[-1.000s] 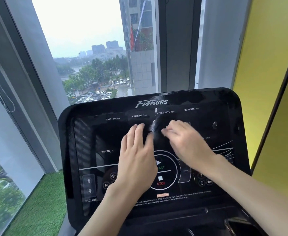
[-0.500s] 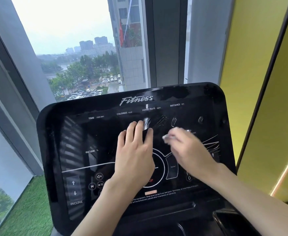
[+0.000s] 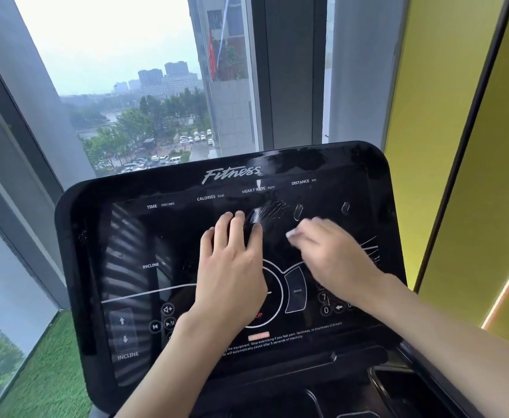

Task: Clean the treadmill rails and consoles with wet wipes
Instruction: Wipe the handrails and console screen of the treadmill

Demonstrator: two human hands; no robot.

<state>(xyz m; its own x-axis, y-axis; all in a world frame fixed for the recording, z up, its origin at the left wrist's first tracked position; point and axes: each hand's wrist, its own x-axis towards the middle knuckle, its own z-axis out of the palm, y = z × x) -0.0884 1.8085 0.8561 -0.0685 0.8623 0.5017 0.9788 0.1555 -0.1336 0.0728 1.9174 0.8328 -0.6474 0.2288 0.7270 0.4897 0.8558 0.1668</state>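
Seemingly to brace, the left hand [image 3: 232, 267] lies flat, fingers straight, on the console [image 3: 132, 267] below the window [image 3: 126, 86]; the right hand [image 3: 334, 254], blurred beside a wet smear [image 3: 266, 211], has curled fingers, whether round a wipe I cannot tell.

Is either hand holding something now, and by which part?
The left hand lies flat on the console, holding nothing visible. The right hand is blurred, fingers bent; whether it pinches anything cannot be told.

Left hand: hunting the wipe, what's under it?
The left hand lies flat on the console, covering the STOP dial; only part of its ring shows. Any wipe beneath is hidden.
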